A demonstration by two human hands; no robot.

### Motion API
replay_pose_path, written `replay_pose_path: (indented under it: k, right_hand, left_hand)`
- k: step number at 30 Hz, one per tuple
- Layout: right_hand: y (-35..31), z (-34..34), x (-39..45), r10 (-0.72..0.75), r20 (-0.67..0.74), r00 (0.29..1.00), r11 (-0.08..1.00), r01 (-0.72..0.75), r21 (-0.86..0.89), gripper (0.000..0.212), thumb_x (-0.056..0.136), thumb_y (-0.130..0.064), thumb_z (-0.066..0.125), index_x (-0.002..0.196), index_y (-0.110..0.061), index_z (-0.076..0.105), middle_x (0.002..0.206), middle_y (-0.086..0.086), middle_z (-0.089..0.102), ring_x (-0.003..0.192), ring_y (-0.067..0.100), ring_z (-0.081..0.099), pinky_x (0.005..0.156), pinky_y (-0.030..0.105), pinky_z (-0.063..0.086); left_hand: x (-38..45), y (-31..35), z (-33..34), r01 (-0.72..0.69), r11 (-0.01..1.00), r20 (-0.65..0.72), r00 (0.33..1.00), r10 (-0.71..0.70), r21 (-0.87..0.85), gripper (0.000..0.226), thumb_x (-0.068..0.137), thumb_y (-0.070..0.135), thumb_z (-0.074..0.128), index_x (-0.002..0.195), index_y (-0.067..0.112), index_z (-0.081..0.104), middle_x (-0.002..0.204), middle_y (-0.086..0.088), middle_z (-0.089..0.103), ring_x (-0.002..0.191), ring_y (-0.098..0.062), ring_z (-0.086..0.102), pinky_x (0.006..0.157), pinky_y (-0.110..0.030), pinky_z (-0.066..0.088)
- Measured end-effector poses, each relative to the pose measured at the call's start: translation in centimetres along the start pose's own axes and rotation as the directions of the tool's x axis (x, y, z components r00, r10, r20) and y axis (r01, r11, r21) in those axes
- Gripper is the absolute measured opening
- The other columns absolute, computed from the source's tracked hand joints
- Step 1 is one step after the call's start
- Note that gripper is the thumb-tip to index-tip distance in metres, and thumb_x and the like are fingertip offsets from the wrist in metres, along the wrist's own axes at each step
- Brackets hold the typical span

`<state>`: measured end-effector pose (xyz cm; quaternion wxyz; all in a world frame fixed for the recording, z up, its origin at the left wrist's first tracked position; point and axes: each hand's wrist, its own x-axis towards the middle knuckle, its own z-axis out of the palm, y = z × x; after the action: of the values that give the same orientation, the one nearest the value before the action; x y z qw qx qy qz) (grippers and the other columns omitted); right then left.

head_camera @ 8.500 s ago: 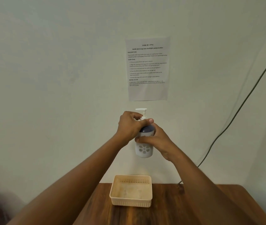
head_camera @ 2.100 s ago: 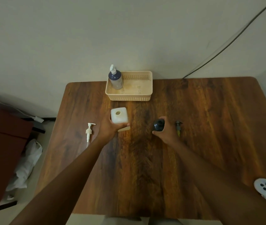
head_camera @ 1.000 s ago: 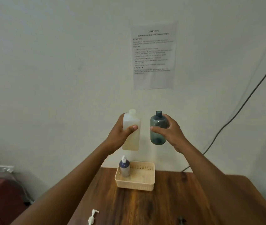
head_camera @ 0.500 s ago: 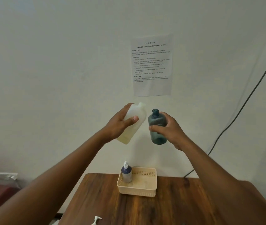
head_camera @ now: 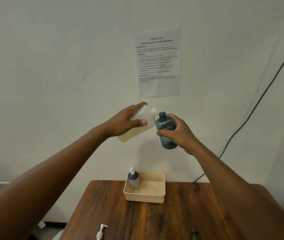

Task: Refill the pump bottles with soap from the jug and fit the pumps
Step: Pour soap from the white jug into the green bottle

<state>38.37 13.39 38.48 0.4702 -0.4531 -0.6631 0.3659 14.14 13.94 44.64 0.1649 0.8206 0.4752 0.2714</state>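
While the left hand (head_camera: 126, 122) grips the tilted jug (head_camera: 138, 124) and the right hand (head_camera: 178, 134) grips the open bottle (head_camera: 165, 130), pouring seems about to start; next, align spout with neck

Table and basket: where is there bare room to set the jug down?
Bare wood lies between the basket and the loose white pump, and across the table right of the basket. Inside the basket, the right part is free; the filled pump bottle stands at its left.

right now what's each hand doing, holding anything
Left hand: closed around the tilted soap jug, spout at the bottle's mouth.
Right hand: closed around the open blue-grey pump bottle, held upright.
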Motion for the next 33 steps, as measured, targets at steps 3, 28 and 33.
replay_pose_path:
  k: [3,28,33]
  right_hand:
    - [0.0,0.0,-0.2,-0.001,-0.007,1.000,1.000,0.001,-0.006,0.062,0.080,-0.023,0.083,0.133,-0.035,0.052,0.127,-0.005,0.057,0.112,0.021,0.057,0.078,0.032,0.052]
    - [-0.6,0.6,-1.0,0.004,-0.008,1.000,1.000,-0.004,-0.023,0.055,0.080,-0.025,0.083,0.122,-0.042,0.051,0.109,-0.021,0.054,0.098,0.006,0.055,0.080,0.031,0.052]
    - [-0.4,0.8,-1.0,0.007,-0.006,1.000,1.000,-0.007,-0.029,0.058,0.079,-0.027,0.084,0.126,-0.040,0.053,0.117,-0.013,0.055,0.104,0.011,0.055,0.084,0.033,0.053]
  left_hand:
    - [0.2,0.0,-0.4,-0.005,0.999,0.023,1.000,0.004,0.042,0.072,0.098,0.046,0.065,0.160,0.036,0.030,0.144,0.003,0.051,0.122,-0.019,0.052,0.100,-0.034,0.047]
    - [1.6,2.7,-4.2,-0.037,0.956,0.190,0.982,-0.019,0.290,0.076,0.095,0.038,0.071,0.160,0.034,0.031,0.137,0.006,0.049,0.120,-0.021,0.049,0.097,-0.030,0.041]
    - [1.6,2.9,-4.5,-0.038,0.954,0.209,0.978,-0.026,0.296,0.076,0.095,0.036,0.072,0.160,0.034,0.033,0.132,0.008,0.048,0.120,-0.021,0.049,0.097,-0.030,0.040]
